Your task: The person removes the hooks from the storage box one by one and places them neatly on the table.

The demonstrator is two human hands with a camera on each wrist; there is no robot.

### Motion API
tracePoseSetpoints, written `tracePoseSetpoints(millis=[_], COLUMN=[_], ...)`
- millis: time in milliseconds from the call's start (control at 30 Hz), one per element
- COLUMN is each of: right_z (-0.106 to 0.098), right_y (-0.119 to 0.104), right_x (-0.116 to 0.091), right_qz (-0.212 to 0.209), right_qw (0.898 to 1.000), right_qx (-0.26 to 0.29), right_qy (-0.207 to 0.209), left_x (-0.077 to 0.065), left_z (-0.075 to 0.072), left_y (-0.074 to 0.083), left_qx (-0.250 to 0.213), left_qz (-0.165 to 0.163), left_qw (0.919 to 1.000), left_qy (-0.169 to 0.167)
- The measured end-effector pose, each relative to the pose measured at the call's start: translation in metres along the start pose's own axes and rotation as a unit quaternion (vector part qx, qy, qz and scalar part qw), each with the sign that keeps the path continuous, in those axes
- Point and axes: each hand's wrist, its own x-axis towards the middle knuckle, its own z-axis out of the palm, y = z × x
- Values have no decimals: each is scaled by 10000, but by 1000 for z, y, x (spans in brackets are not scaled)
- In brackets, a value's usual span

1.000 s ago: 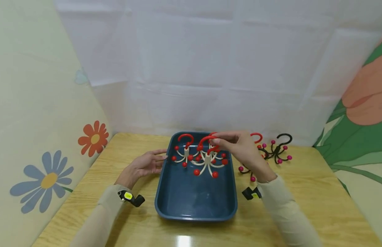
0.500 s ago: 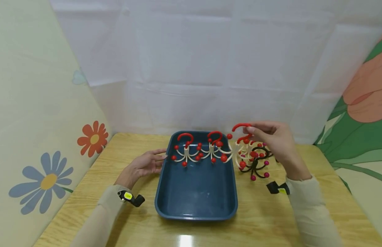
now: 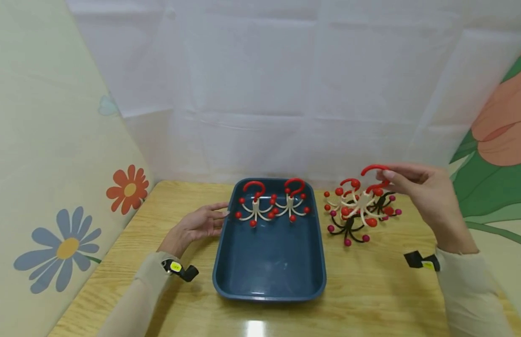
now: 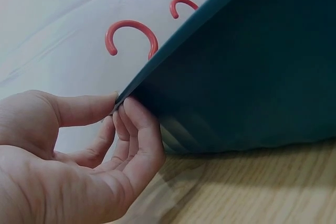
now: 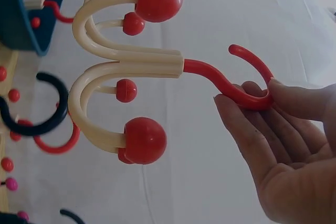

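Note:
My right hand (image 3: 429, 196) pinches the red top hook of a cream multi-arm hanger (image 3: 364, 200) with red balls on its arm ends. This hanger hangs in the air above the table, right of the blue tray (image 3: 269, 262); the right wrist view shows its curved arms (image 5: 100, 77) close up. On the left, my left hand (image 3: 201, 223) pinches the tray's side rim (image 4: 152, 66) between thumb and fingers. Inside the tray, along the far end, two matching cream hangers stand side by side: a left one (image 3: 255, 206) and a right one (image 3: 290, 203).
Right of the tray, below the held hanger, stand a black hanger (image 3: 349, 229) with pink balls, another black one (image 3: 382, 203) and a cream one (image 3: 334, 203), partly overlapped. A white cloth (image 3: 252, 103) hangs behind the wooden table (image 3: 370, 290).
My right hand has carried the cream hanger from above the tray out to the right, over the hangers on the table. My left hand has stayed at the tray's rim.

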Motion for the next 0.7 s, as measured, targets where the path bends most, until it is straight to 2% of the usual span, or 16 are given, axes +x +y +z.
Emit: tracePoseSetpoints(millis=[100,233,500,700], right_z=[-12,-27,-52,-57], right_y=[8,20,43,58], right_x=[-3,-7,-14,-19], right_qz=[-134,-168,16,255], right_qw=[9992,9982,9956,9946], right_qx=[359,466,-399,-496], right_qy=[149,333,854,872], left_x=[-1,-1,0,0], left_z=[1,2,2,2], left_y=[1,1,2,1], left_qx=[-30,-72,-74,-63], left_qz=[-8,-29,-13,-11], left_qw=[10000,10000,9999,9999], left_qy=[-20,-19,-83,-86])
